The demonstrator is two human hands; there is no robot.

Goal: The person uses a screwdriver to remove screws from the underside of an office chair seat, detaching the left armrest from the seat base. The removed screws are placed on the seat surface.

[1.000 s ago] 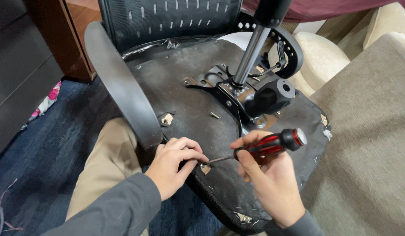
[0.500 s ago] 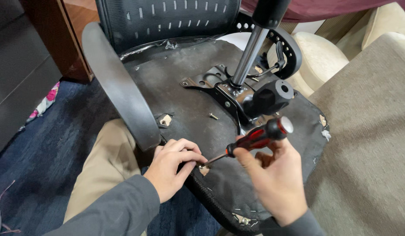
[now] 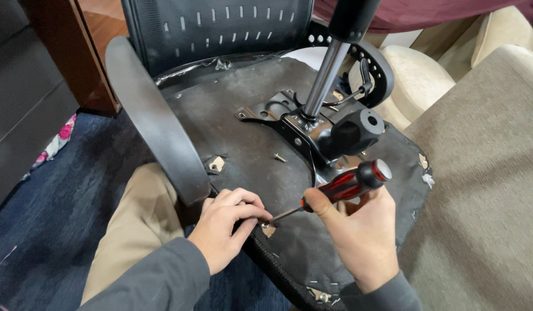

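head view, looking down: an overturned office chair seat (image 3: 249, 150) is shown with its black fabric underside facing up, and both hands are at its near edge. the right hand (image 3: 353, 230) is closed around a screwdriver (image 3: 341, 187) with a red and black handle; the handle is gripped by thumb and curled fingers, and the thin shaft is angled down and leftward to a small torn opening in the fabric (image 3: 269, 229) at the near edge of the seat. the left hand (image 3: 226, 224) is curled, its fingertips pinched together right at the tip of the shaft; whether something small is held between them cannot be told. a loose screw (image 3: 279, 157) lies on the fabric near the middle of the seat, just beside the metal mounting plate (image 3: 278, 112). from that plate a gas cylinder column (image 3: 327, 69) rises, with a black round knob (image 3: 356, 131) on its right. a curved black armrest (image 3: 157, 121) runs along the left edge of the seat.
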